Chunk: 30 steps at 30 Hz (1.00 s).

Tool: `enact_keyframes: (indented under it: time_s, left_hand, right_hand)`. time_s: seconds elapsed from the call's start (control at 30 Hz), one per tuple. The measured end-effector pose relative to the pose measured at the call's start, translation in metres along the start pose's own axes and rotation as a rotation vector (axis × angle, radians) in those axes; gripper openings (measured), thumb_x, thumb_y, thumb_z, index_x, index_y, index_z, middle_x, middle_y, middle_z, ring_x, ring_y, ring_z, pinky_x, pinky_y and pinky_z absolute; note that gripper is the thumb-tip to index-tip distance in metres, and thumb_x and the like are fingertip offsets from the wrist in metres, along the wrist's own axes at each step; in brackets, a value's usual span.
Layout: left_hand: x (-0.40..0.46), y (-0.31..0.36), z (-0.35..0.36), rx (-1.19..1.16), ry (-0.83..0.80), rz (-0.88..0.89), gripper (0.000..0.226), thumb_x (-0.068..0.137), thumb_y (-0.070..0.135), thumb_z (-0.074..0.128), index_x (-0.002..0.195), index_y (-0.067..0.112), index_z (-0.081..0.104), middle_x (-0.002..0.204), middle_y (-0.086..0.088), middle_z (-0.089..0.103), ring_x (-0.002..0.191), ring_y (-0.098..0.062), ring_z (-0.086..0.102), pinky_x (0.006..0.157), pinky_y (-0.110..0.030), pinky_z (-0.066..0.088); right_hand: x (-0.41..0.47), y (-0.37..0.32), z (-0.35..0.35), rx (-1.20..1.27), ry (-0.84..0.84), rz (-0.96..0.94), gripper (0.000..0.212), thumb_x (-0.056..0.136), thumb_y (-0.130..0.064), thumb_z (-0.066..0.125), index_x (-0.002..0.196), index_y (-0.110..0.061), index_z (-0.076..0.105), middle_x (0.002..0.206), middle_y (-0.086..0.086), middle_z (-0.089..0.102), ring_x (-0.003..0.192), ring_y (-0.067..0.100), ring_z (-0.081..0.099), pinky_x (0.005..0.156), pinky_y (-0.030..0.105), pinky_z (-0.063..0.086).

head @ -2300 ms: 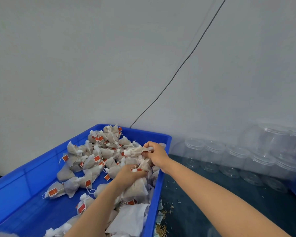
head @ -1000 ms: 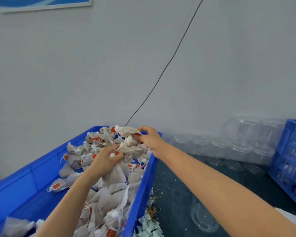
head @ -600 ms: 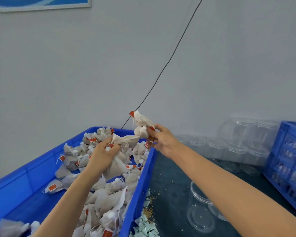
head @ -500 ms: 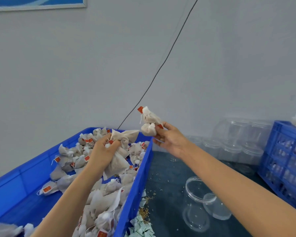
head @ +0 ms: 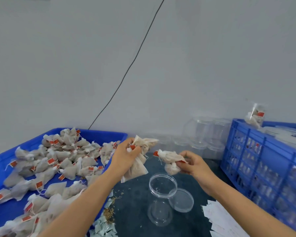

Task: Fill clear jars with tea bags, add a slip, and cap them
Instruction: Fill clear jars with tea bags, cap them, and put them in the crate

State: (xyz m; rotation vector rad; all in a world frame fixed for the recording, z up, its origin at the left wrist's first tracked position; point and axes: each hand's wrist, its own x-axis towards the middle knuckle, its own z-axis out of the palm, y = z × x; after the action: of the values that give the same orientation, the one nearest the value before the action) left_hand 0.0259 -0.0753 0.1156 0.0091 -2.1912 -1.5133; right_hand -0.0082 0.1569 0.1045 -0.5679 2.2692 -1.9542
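Blue tray (head: pixel 99 134) holds loose tea bags (head: pixel 61 161); each hand's grip, left (head: pixel 125 158) and right (head: pixel 193 165), clutches bags above the empty open jar (head: pixel 161 199)

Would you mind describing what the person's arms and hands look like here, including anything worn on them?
Both forearms are bare as far as the picture shows, with no sleeves in view. The left hand and the right hand wear no gloves, and no rings, watch or bracelet can be seen at the wrists. The fingernails look short and unpainted, though they are too small to tell for sure.
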Motion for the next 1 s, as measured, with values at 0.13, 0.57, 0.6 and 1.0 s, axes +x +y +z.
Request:
enact_keyframes:
  time_s: [0.13,0.57,0.6,1.0]
  left_hand:
    - [0.002,-0.005,0.019,0.019,0.01,-0.023,0.01,0.09,0.014,0.058,0.082,0.019,0.061,0.074,0.006,0.058,0.074,-0.015,0.052,0.074,-0.035,0.042]
    - [0.003,-0.019,0.039,-0.199,-0.059,-0.138,0.009,0.094,0.018,0.055,0.098,0.017,0.064,0.085,-0.002,0.068,0.074,-0.012,0.063,0.063,-0.019,0.051]
    - [0.003,-0.02,0.039,-0.242,-0.062,-0.149,0.009,0.094,0.018,0.056,0.098,0.018,0.064,0.084,-0.001,0.069,0.072,-0.01,0.064,0.062,-0.02,0.052]
    - [-0.001,-0.026,0.027,-0.544,-0.032,-0.28,0.008,0.095,0.02,0.059,0.091,0.022,0.066,0.061,0.008,0.068,0.052,-0.003,0.064,0.047,-0.018,0.05]
  right_hand:
    - [-0.005,0.012,0.008,-0.06,0.007,-0.028,0.007,0.089,-0.002,0.063,0.088,-0.008,0.058,0.088,0.007,0.071,0.077,0.01,0.064,0.073,0.021,0.048]
    - [-0.012,0.02,-0.005,-0.169,0.006,-0.012,0.007,0.092,-0.004,0.058,0.088,-0.01,0.058,0.073,-0.004,0.065,0.064,0.01,0.052,0.064,0.022,0.042]
    - [-0.012,0.022,-0.003,-0.169,0.002,-0.001,0.008,0.092,-0.005,0.058,0.088,-0.011,0.058,0.071,-0.006,0.065,0.063,0.01,0.051,0.063,0.021,0.042]
    - [0.004,0.013,0.012,-0.144,0.028,0.123,0.016,0.09,0.005,0.054,0.082,-0.008,0.057,0.087,0.018,0.068,0.071,0.022,0.062,0.063,0.029,0.054]
